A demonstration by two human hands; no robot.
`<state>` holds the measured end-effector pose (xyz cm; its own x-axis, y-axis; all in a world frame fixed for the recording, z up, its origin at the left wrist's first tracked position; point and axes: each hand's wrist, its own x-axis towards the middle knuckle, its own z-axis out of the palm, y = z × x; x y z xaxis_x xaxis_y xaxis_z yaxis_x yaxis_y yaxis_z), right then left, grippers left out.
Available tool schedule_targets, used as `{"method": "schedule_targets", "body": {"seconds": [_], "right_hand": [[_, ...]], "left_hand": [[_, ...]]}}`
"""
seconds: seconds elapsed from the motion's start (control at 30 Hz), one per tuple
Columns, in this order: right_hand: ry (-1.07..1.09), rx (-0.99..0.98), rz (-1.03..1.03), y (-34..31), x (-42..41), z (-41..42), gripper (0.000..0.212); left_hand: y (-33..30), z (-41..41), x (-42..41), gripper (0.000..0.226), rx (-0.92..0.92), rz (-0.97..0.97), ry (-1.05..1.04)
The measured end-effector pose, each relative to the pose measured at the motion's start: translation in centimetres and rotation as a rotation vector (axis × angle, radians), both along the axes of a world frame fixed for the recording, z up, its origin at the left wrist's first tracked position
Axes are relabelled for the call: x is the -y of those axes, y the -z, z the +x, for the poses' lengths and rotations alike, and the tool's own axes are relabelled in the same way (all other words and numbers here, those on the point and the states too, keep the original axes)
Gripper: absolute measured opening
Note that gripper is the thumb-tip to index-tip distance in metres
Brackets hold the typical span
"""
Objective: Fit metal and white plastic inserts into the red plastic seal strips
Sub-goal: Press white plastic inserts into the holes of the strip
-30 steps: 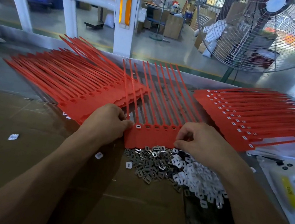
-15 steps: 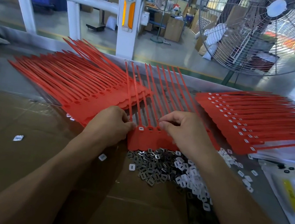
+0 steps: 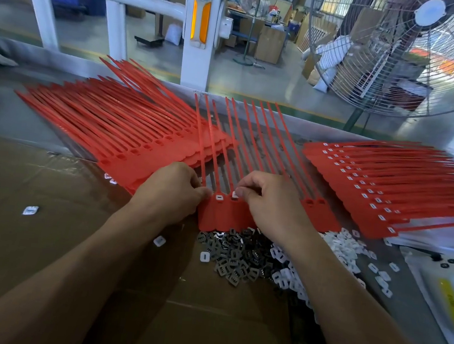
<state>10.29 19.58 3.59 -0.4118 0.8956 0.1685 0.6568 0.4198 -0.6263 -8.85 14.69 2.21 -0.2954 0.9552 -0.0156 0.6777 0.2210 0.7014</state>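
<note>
A joined row of red seal strips lies in front of me, tails pointing away. My left hand grips its left edge with curled fingers. My right hand pinches a white plastic insert at the second socket from the left. The first socket holds a white insert. Just below the row lies a heap of dark metal inserts, with a heap of white plastic inserts to its right.
A stack of red strips without inserts fans out at the left. A stack of strips with white inserts lies at the right. Brown cardboard covers the table. A big fan stands behind; a white packet lies at far right.
My right hand has moved from the insert heap up and left to the row's sockets, carrying a white insert. My left hand has kept its hold on the row's left edge.
</note>
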Motion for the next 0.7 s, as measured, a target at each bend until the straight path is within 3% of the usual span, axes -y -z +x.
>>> {"method": "schedule_targets", "body": {"seconds": [0.43,0.7], "right_hand": [[0.010,0.124,0.203,0.9,-0.1,-0.5,0.002],[-0.139,0.443,0.278,-0.3,1.0,0.2,0.031]], "left_hand": [[-0.2,0.2,0.0,0.018,0.005,-0.004,0.000],[-0.2,0.2,0.2,0.018,-0.015,-0.005,0.002]]}}
